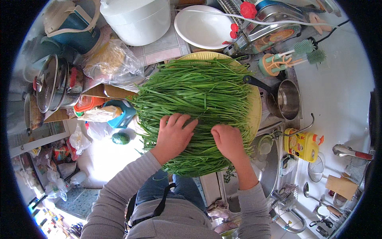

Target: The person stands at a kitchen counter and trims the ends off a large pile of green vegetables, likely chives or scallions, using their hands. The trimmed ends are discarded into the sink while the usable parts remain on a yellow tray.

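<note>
A thick layer of long green leaves that look like garlic chives [194,89] covers most of a round yellow ribbed tray [254,110]. The tray's rim shows at the back and along the right. My left hand [174,137] lies palm down on the leaves, fingers spread and pointing away from me. To its right, my right hand [228,142] rests on the same layer with its fingers curled under. Whether leaves are pinched inside that curl is hidden. The leaves' near edge hangs just in front of my waist.
A small saucepan [283,100] and a sink [267,173] are at the right, near a yellow bottle [301,145]. Behind the tray stand a white basin [204,27] and a white lidded pot [137,21]. Lidded pots [56,83] stand left; a watermelon [120,138] lies on the floor.
</note>
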The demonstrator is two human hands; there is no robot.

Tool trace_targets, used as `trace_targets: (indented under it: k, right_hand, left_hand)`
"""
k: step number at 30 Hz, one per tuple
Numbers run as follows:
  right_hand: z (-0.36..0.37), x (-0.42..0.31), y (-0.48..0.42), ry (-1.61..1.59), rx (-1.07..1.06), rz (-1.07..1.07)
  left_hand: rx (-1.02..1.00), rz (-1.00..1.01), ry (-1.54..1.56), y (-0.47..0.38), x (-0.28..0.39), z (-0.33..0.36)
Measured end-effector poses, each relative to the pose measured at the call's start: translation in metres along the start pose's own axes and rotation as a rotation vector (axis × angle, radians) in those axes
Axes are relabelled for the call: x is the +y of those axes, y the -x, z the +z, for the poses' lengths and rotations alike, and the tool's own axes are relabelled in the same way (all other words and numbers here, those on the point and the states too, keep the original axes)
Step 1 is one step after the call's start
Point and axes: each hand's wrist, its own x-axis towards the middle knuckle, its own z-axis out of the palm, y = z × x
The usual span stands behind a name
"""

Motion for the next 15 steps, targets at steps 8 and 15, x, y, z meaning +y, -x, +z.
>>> trace_targets:
  k: [8, 15]
  right_hand:
    - [0.003, -0.008, -0.025, 0.114, -0.052, 0.124]
    - [0.003, -0.006, -0.012, 0.171, -0.005, 0.029]
  left_hand:
    - [-0.109, 0.068, -0.024, 0.019, 0.024, 0.003]
    - [-0.074, 0.060, 0.032, 0.024, 0.023, 0.003]
